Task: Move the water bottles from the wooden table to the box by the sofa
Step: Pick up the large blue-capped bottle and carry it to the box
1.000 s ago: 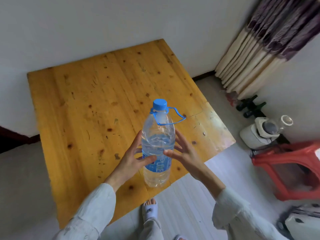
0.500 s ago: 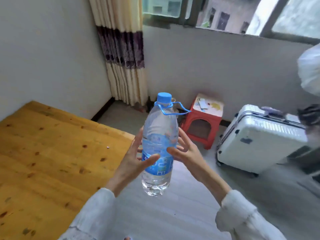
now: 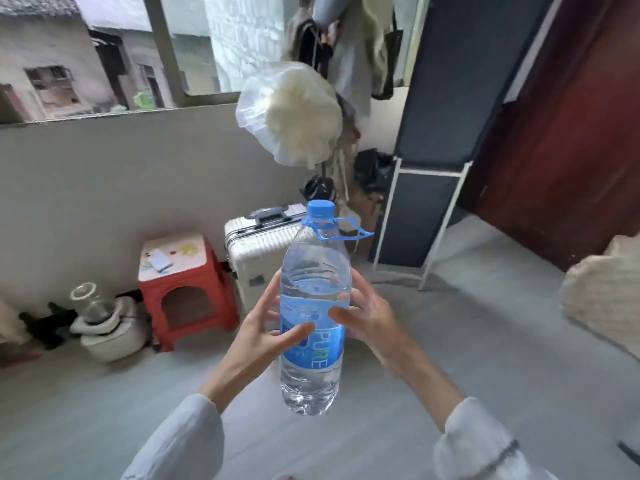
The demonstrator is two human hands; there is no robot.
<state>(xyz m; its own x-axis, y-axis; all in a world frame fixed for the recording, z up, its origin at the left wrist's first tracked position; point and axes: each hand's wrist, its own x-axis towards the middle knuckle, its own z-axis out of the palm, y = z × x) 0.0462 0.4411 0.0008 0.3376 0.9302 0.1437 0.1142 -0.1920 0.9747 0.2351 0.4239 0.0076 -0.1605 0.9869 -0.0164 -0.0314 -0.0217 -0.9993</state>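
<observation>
A large clear water bottle (image 3: 313, 282) with a blue cap, a blue carry loop and a blue label stands upright in the air in front of me. My left hand (image 3: 261, 332) presses its left side with the thumb across the label. My right hand (image 3: 369, 322) clasps its right side. Both hands hold it over the grey floor. The wooden table and the box are out of view. A pale textured surface (image 3: 602, 299), perhaps the sofa, shows at the right edge.
A red plastic stool (image 3: 183, 289) stands left by the wall, with a white suitcase (image 3: 256, 258) beside it. A white appliance (image 3: 107, 327) sits on the floor further left. A dark rack (image 3: 426, 209) and a brown door (image 3: 568, 126) stand at the right. A plastic-wrapped bundle (image 3: 291, 112) hangs ahead.
The view has swung right, away from the wooden table, which has left the view. The bottle has been carried along in both hands, lifted off the table over the floor.
</observation>
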